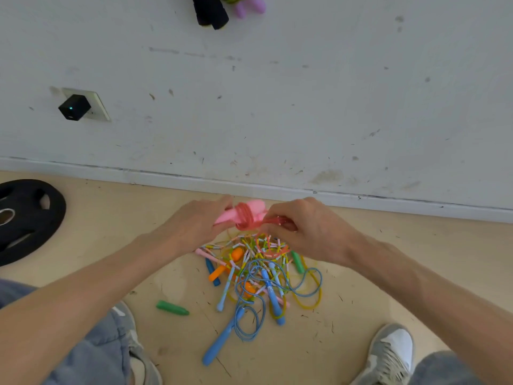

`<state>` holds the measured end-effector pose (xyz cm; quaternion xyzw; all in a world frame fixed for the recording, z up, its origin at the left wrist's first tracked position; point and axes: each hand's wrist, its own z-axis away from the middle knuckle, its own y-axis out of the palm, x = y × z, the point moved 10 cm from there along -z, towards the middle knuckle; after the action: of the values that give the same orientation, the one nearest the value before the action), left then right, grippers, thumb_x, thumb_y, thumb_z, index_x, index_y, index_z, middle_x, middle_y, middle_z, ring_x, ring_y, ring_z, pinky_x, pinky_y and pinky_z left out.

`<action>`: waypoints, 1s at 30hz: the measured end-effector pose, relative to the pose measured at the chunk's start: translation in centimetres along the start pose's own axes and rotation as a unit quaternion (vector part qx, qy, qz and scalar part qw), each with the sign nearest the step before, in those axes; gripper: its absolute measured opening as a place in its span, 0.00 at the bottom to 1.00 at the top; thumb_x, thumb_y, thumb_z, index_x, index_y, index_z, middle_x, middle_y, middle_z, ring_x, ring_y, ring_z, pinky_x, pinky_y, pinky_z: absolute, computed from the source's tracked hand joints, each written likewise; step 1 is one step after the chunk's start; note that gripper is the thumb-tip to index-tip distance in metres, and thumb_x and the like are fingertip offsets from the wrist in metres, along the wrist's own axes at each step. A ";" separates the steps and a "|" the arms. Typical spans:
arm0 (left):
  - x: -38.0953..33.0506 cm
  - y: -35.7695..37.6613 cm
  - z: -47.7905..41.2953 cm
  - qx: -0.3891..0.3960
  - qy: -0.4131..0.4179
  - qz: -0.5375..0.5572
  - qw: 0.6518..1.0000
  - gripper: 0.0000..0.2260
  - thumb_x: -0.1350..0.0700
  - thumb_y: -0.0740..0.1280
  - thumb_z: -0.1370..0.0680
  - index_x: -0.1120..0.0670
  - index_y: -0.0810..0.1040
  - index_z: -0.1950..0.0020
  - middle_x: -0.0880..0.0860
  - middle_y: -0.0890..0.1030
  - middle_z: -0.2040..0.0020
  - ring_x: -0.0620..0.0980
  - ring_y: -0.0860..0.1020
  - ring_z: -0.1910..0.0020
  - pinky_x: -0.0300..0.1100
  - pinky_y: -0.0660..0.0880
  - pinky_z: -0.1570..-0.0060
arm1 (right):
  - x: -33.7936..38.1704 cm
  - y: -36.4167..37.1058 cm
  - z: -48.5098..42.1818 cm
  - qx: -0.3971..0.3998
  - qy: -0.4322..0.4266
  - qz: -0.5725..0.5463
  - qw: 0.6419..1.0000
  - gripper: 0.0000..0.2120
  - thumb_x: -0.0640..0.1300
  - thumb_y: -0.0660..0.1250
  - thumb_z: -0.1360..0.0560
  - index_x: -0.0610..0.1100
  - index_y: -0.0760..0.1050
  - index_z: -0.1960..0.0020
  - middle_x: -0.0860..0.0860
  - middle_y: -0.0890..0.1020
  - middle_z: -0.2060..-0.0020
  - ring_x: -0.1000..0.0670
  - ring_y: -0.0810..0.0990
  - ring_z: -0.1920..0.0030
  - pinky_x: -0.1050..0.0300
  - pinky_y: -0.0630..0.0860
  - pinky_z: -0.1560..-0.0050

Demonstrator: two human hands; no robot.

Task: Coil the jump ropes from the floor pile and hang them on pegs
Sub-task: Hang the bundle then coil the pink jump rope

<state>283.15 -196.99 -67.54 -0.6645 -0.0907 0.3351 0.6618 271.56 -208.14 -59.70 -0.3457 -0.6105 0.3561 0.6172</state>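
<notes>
My left hand (200,220) grips the pink handles (254,208) of a jump rope, held above the floor pile. Red-pink cord (244,219) is wound round those handles. My right hand (308,227) pinches a loop of the same cord just right of the winding. Below both hands lies the tangled pile of jump ropes (261,273) on the floor, with blue, orange, green and beaded cords and handles. A long blue handle (219,341) sticks out toward me. At the top edge, black handles (211,11) and purple handles (251,6) hang on the wall.
A loose green handle (172,308) lies left of the pile. A black weight plate (26,219) rests on the floor at far left. A black plug (74,107) sits in a wall socket. My shoes (388,354) stand either side of the pile, close to the white wall.
</notes>
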 end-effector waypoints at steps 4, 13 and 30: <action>-6.2 0.3 1.8 0.065 0.107 -0.023 0.992 0.16 0.44 0.60 0.15 0.44 0.69 0.27 0.47 0.78 0.50 0.52 0.79 0.49 0.42 0.68 0.55 | -0.2 -2.0 -1.5 -0.024 -0.015 0.006 1.000 0.06 0.49 0.70 0.20 0.50 0.84 0.51 0.64 0.73 0.73 0.63 0.72 0.69 0.59 0.68 0.62; -12.9 -4.4 6.1 -0.082 0.262 0.106 0.956 0.13 0.46 0.63 0.16 0.55 0.76 0.42 0.49 0.80 0.56 0.54 0.75 0.61 0.38 0.59 0.60 | -5.6 -0.5 0.7 0.082 0.037 -0.297 0.951 0.05 0.36 0.70 0.20 0.36 0.83 0.53 0.41 0.84 0.59 0.55 0.79 0.59 0.57 0.75 0.53; -1.9 -5.6 1.7 -0.236 -0.054 0.297 0.924 0.12 0.46 0.66 0.18 0.54 0.72 0.48 0.53 0.80 0.62 0.54 0.76 0.67 0.53 0.71 0.66 | -6.9 4.1 3.3 0.105 0.195 -0.346 0.912 0.15 0.55 0.67 0.17 0.42 0.79 0.48 0.53 0.69 0.71 0.50 0.73 0.67 0.44 0.81 0.51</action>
<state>282.59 -196.05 -61.46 -0.7787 -0.0007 0.5205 0.3503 268.16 -212.06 -66.70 -0.1088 -0.5186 0.1075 0.8412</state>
